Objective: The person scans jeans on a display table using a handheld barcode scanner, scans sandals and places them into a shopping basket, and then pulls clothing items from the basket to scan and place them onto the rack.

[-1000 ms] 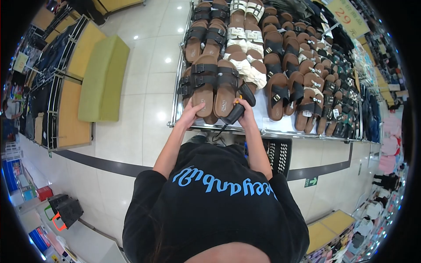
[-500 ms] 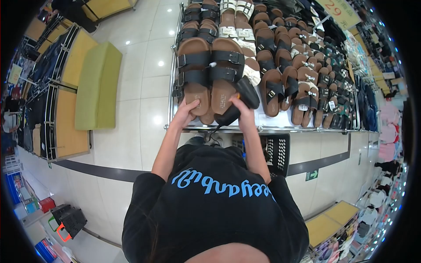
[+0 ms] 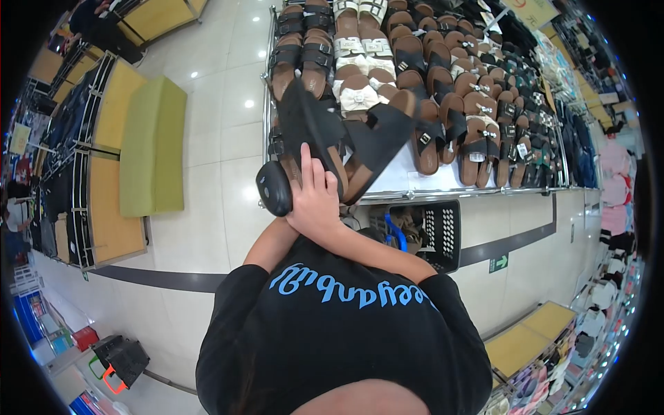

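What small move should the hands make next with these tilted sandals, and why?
Perhaps uncross the arms by easing the right hand toward the person's right, with the sandals carefully supported. That hand lies across the left arm, the left hand is hidden, and both sandals are tilted, so the crossed hold looks awkward.

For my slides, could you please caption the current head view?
Right hand against a dark sandal, by a display of more sandals.

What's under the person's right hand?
Under the right hand, part of the left forearm and a tilted dark sandal show. The left hand is covered, so its grip can't be seen.
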`<state>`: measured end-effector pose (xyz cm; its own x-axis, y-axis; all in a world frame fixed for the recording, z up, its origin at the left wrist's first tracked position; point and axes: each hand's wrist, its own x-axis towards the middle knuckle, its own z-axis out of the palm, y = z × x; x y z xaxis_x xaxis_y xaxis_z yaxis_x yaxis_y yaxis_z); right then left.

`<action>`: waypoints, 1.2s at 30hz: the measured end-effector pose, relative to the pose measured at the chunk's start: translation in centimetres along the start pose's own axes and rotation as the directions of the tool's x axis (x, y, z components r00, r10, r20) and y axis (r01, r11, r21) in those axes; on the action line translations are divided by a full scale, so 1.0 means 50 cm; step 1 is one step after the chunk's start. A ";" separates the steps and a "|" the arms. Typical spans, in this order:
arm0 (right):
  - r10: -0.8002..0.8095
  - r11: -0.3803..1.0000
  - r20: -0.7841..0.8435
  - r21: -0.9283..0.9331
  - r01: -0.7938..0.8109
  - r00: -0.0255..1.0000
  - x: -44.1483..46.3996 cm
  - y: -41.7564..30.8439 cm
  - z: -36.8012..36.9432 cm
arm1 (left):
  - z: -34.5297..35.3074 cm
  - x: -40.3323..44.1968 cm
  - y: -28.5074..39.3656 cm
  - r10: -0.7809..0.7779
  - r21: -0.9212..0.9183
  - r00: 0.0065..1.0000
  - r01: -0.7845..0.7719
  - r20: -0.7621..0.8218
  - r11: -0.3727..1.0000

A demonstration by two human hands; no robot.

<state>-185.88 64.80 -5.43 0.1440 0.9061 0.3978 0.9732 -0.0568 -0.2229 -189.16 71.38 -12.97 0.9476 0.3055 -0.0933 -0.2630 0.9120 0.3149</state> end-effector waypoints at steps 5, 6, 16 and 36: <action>0.000 0.997 -0.077 0.081 0.006 0.997 0.008 0.040 0.005 | -0.006 0.018 0.012 0.025 0.035 0.999 -0.024 -0.029 0.999; -0.013 0.994 -0.089 0.106 0.022 0.996 0.006 0.046 0.005 | -0.008 0.018 0.019 0.032 0.052 0.999 -0.030 -0.044 0.998; 0.115 0.985 -0.270 0.155 -0.074 0.956 0.013 0.075 0.014 | -0.042 0.066 0.056 0.108 0.184 0.969 -0.067 -0.222 0.981; 0.609 0.048 -0.135 0.990 0.134 0.782 0.000 0.249 -0.030 | 0.129 0.067 0.071 0.574 0.705 0.817 -0.444 0.064 0.553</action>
<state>-173.50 63.46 -6.85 0.7295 0.6167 0.2957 -0.1111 0.5334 -0.8385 -185.73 73.89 -6.08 0.6345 0.7550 0.1651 -0.4386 0.1758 0.8813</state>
